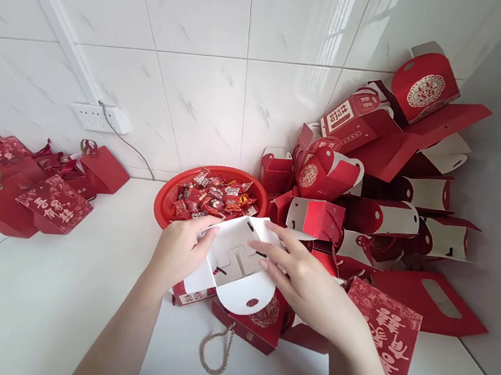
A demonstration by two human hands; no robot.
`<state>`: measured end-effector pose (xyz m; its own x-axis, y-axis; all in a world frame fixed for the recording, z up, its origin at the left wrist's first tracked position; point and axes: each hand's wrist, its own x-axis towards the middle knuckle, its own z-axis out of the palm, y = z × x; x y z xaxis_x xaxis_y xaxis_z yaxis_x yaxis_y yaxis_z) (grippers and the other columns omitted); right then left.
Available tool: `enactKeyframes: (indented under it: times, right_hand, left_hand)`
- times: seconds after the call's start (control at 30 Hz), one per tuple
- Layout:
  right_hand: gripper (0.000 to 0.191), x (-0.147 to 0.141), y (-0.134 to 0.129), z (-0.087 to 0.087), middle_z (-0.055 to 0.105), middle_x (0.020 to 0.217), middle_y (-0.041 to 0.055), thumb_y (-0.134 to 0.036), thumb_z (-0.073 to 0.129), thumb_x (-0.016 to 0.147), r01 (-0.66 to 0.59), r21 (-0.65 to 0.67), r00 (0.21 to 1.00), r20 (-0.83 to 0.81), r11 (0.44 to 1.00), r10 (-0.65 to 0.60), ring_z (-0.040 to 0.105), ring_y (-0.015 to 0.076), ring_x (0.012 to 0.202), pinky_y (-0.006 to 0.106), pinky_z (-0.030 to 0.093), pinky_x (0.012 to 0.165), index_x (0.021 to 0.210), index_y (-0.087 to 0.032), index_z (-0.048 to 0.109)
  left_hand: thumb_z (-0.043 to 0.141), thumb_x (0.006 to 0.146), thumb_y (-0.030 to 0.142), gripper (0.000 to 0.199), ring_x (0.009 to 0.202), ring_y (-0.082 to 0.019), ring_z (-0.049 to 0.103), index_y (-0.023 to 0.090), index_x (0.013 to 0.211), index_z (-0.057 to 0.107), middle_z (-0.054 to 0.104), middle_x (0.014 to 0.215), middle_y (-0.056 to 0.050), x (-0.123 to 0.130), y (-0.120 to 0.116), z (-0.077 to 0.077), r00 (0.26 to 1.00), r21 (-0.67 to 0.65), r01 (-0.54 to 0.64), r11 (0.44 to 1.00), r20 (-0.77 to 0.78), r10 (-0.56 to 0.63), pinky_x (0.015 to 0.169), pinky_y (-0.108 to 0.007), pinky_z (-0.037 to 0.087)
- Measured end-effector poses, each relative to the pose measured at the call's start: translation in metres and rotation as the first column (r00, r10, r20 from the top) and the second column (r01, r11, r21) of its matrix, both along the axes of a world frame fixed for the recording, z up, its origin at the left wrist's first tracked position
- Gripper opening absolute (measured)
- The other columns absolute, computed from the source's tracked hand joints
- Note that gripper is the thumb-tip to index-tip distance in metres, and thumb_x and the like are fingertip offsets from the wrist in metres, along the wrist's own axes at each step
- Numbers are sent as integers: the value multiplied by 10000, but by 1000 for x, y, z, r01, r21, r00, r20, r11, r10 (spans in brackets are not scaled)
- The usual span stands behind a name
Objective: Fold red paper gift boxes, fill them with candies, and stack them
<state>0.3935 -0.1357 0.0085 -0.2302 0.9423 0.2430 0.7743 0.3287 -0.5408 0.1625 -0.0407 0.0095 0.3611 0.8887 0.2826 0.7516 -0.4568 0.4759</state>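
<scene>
A red gift box (238, 244) with a white inside is held with its open top towards me. Its curved white flap (246, 296), which has an oval slot, hangs towards me. Dark cord ends show on the inside walls. My left hand (182, 251) pinches the left wall between thumb and fingers. My right hand (298, 274) lies at the right side with its fingers spread, some reaching over the edge into the box. Below it is another red box (252, 327) with a twisted rope handle (215, 354). Behind it sits a red plastic basket (163, 202) of wrapped candies (218, 198).
Several red boxes (328, 174) are heaped at the right against the wall, and a patterned red box (391, 336) lies beside my right forearm. More red boxes (55, 204) stand at the left on the white table (33, 299). A socket strip (100, 118) with a cable is on the tiled wall.
</scene>
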Motion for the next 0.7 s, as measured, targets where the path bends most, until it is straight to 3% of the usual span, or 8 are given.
enactKeyframes:
  times: [0.1, 0.2, 0.3, 0.4, 0.6, 0.7]
  right_hand:
    - [385, 5, -3, 0, 264, 1601, 13, -503, 446, 992, -86, -96, 994, 56, 992, 91, 438, 300, 1373, 444, 501, 1007, 1339, -381, 559]
    - [305, 2, -2, -4, 331, 1570, 49, -444, 541, 961, -72, -170, 986, 134, 983, 96, 613, 310, 1187, 445, 557, 909, 1219, -321, 648]
    - [169, -3, 1, -7, 443, 1489, 61, -300, 564, 956, -30, -138, 974, 217, 990, 59, 721, 252, 899, 397, 592, 755, 956, -237, 721]
    - [231, -6, 3, -8, 522, 1406, 51, -200, 523, 961, -39, -36, 962, 269, 999, 47, 714, 188, 739, 338, 572, 635, 850, -218, 724]
    - [276, -2, -1, -1, 524, 1416, 58, -171, 474, 979, -63, 65, 956, 290, 996, 42, 699, 212, 875, 317, 559, 640, 789, -199, 672]
    - [253, -1, -5, 6, 549, 1388, 50, -184, 444, 996, -70, 90, 964, 263, 993, 44, 685, 234, 949, 329, 567, 645, 834, -211, 636]
  left_hand:
    - [460, 930, 408, 330, 698, -192, 654, 259, 1080, 714, 726, 779, -5, -3, 6, 0, 999, -74, 31, 997, 16, -30, 676, -279, 465]
    - [438, 941, 449, 365, 768, -212, 663, 251, 1057, 723, 725, 808, -8, -3, 8, 0, 994, -161, 106, 981, 19, -104, 695, -287, 478]
    - [414, 959, 471, 375, 804, -208, 660, 270, 1053, 716, 728, 872, 7, 0, 5, 2, 990, -196, 140, 971, 19, -139, 715, -287, 478]
    - [419, 969, 465, 348, 873, -199, 664, 301, 1077, 706, 731, 982, 27, 1, 2, 5, 987, -211, 159, 965, 39, -154, 753, -283, 482]
    - [465, 958, 489, 333, 1019, -185, 648, 327, 1156, 679, 704, 1141, 41, -3, 0, 7, 983, -210, 154, 966, 134, -128, 838, -259, 492]
    - [438, 966, 509, 362, 992, -193, 652, 308, 1149, 677, 715, 1088, 26, -4, 0, 8, 984, -209, 130, 969, 150, -100, 842, -272, 498]
